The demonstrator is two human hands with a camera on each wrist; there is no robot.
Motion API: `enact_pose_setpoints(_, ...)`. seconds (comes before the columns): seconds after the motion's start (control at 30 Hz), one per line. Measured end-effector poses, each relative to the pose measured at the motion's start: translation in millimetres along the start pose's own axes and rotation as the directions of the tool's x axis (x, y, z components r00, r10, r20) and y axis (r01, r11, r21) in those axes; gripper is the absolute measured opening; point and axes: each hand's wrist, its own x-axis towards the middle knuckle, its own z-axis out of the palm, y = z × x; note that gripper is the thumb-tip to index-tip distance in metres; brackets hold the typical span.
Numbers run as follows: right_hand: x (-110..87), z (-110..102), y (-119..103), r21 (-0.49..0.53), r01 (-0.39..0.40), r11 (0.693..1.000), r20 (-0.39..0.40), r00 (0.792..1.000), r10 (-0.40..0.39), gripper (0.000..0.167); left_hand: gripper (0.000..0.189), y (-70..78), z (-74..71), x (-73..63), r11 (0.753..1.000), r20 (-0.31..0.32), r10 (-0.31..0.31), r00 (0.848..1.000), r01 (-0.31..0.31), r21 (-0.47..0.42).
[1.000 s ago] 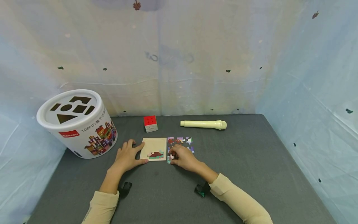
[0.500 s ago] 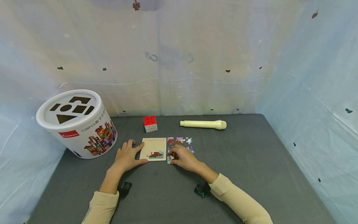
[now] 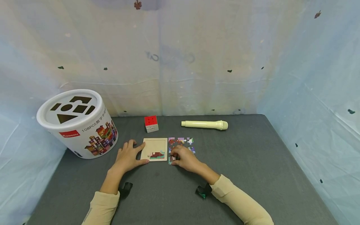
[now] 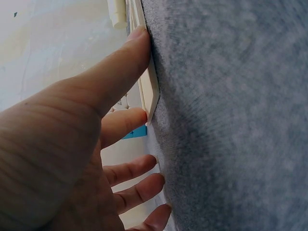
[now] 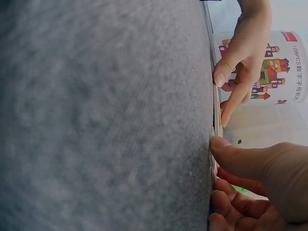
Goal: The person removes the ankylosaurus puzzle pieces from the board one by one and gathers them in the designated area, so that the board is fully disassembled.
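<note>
In the head view a square wooden puzzle tray [image 3: 154,145] lies on the table, with a few joined pieces [image 3: 157,155] in its lower right part. My left hand [image 3: 127,157] rests at its left side, thumb on the front edge and index finger on the left edge; the left wrist view has the other fingers spread apart. Right of the tray, my right hand [image 3: 185,158] pinches a jigsaw piece [image 3: 170,160] low over the cloth, mostly hidden by the fingers. Loose jigsaw pieces [image 3: 189,142] lie behind that hand, partly covered by it.
A large white block bucket [image 3: 74,125] with shaped holes in its lid stands at the left. Behind the tray sit a red-topped puzzle cube [image 3: 151,124] and a pale yellow toy microphone [image 3: 204,125]. Grey cloth [image 3: 253,162] covers the table; a hanging sheet [image 3: 197,62] encloses it.
</note>
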Motion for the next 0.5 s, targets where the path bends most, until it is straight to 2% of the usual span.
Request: enact_pose_setpoints(0.5,0.1,-2.1,-2.4,-0.006,0.025,1.000,-0.007,1.000,-0.025,0.029,0.086,2.0,-2.4,-0.8,1.000,0.006,-0.005,1.000,0.005,0.000)
